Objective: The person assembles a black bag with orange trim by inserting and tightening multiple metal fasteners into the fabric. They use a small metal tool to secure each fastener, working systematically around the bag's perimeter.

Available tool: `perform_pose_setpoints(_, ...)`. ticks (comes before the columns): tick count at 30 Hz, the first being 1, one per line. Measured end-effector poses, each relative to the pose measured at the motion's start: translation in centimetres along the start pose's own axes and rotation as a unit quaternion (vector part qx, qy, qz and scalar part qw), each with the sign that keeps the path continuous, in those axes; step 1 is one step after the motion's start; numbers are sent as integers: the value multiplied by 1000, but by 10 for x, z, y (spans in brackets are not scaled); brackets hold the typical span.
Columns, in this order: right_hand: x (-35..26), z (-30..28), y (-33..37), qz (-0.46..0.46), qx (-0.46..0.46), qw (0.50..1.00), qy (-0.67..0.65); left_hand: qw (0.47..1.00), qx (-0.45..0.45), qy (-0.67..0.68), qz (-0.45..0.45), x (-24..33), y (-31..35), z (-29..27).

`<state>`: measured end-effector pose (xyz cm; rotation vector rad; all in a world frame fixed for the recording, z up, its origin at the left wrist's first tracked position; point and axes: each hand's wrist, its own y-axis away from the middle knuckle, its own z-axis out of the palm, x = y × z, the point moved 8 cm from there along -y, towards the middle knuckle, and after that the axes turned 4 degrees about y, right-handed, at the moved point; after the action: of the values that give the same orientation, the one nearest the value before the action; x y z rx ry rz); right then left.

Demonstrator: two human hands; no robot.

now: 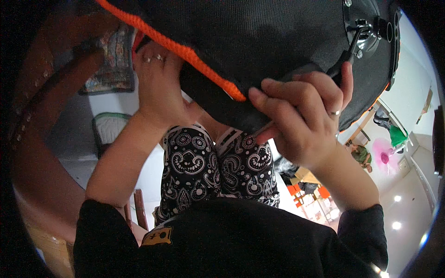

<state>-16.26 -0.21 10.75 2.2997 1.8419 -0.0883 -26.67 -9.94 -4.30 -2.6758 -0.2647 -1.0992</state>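
Observation:
A large black mesh-fabric piece (259,37) with an orange corded edge (185,53) fills the upper middle, above my lap. My left hand (160,88) is closed at its left edge, the fingertips hidden behind the orange cord. My right hand (303,111) bends its fingers over the lower edge near the cord's end, with one digit below, pinching the fabric. A shiny black round fitting (368,37) with screws sits on the piece at upper right. From it a thin dark rod (354,44) runs down close to my right hand; whether my fingers touch it is unclear.
Below the piece are my knees in patterned black-and-white trousers (194,157). Brown wooden furniture (58,69) curves along the left, beside a patterned cloth (111,60). At right, farther off, are a person (361,156), a pink fan (384,155) and a green object (397,135).

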Motion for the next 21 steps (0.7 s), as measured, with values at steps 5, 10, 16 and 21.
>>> perform_pose_setpoints(5,-9,-24,25,9,19,1000,13,995,-7,81,-58,47,5,-20)
perform_pose_setpoints(10,-12,-45,45,41,55,997,-24,995,-29,76,-48,67,12,-14)
perform_pose_setpoints(16,6,-50,53,66,74,991,-91,991,-73,107,-41,68,8,9)
perform_pose_setpoints(21,31,-14,56,102,40,991,-81,993,-16,107,-52,70,18,4)
